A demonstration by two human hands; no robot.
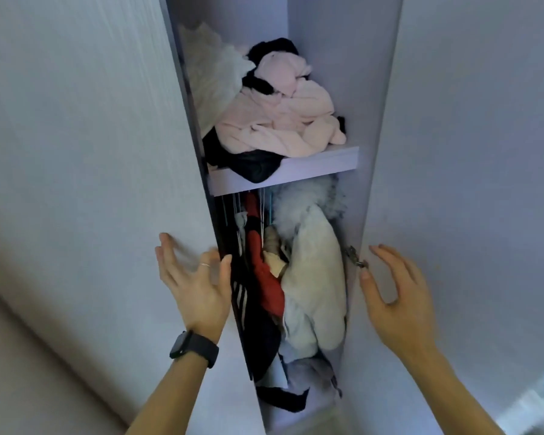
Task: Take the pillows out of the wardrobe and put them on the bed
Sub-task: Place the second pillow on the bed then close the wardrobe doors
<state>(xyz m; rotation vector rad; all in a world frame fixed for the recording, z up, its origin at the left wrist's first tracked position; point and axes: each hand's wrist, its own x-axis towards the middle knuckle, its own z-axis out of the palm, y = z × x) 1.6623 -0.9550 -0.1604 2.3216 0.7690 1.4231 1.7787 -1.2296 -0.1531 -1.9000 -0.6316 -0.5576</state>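
Observation:
The white wardrobe stands partly open, with its left door [91, 152] and right door [468, 152] swung apart. My left hand [192, 277] lies with spread fingers on the left door's edge, thumb by the rim. My right hand [396, 293] is spread against the inner face of the right door, near the hinge [355, 257]. Neither hand holds anything. A white, ribbed, soft bundle [214, 73] lies at the back left of the upper shelf; I cannot tell whether it is a pillow. No bed is in view.
The upper shelf [321, 164] carries a heap of pale pink and black clothes [283, 114]. Below it hang packed garments: a cream fleece [318, 277], a red piece [264, 277], a black striped piece [242, 296]. More clothes lie on the wardrobe floor [296, 381].

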